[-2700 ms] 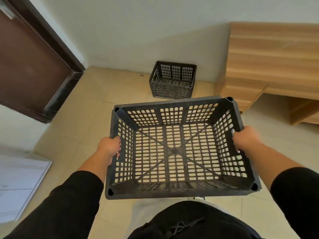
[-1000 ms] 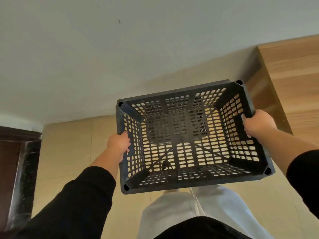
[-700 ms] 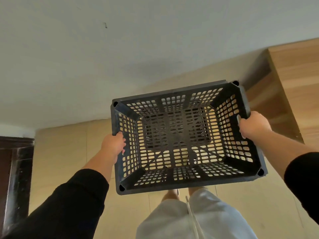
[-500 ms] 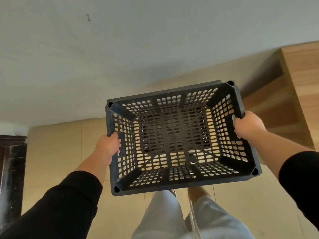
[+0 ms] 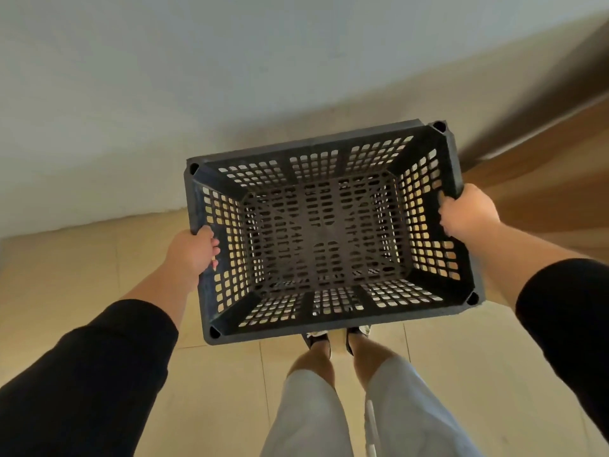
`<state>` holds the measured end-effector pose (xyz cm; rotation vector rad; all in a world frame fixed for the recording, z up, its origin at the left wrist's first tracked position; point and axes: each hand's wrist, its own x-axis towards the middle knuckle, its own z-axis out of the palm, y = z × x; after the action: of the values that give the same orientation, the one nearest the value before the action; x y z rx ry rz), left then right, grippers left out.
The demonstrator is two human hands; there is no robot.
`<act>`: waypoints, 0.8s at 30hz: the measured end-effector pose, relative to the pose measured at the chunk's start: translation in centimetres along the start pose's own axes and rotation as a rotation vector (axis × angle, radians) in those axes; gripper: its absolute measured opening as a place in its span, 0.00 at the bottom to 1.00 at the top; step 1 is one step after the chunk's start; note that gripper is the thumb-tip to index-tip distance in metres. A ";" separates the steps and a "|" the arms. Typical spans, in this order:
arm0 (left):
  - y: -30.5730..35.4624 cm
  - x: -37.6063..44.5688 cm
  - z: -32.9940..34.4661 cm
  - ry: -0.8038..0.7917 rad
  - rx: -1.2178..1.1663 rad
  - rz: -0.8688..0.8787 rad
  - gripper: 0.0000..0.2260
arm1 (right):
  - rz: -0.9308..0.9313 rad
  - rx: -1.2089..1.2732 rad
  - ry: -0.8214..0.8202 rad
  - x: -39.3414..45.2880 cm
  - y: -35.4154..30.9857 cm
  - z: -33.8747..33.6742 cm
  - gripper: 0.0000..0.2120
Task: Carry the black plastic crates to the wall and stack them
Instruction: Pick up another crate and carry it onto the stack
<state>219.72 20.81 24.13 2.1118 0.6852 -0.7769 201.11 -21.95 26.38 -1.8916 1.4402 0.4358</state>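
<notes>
I hold a black perforated plastic crate level in front of me, close to the white wall. My left hand grips its left rim and my right hand grips its right rim. Through the holed bottom I see dark lattice where a second black crate lies directly beneath; whether the two touch I cannot tell.
A wooden cabinet stands to the right against the wall, blurred. Beige floor tiles stretch to the left and toward me. My legs and feet are just behind the crate.
I have walked up to the wall and the view tilted down. The held crate has come over the crate on the floor and dropped lower. The door at left has left the view.
</notes>
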 end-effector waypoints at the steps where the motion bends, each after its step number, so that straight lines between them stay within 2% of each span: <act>1: 0.0 0.5 0.3 -0.003 0.003 0.010 0.16 | 0.001 0.001 0.001 0.3 -0.1 0.3 0.18; 13: -1.4 4.4 1.8 0.074 0.056 0.081 0.15 | -0.032 -0.126 0.039 2.2 -1.3 3.0 0.18; 19: -1.4 4.2 2.2 0.056 0.042 0.069 0.15 | 0.019 -0.237 -0.010 2.9 -1.8 2.6 0.20; 24: -1.5 3.9 2.8 0.079 0.026 0.094 0.14 | -0.016 -0.195 0.035 4.0 -1.8 2.6 0.18</act>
<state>220.53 20.20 19.19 2.1910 0.6155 -0.6576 204.45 -22.67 22.61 -2.0722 1.4488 0.5551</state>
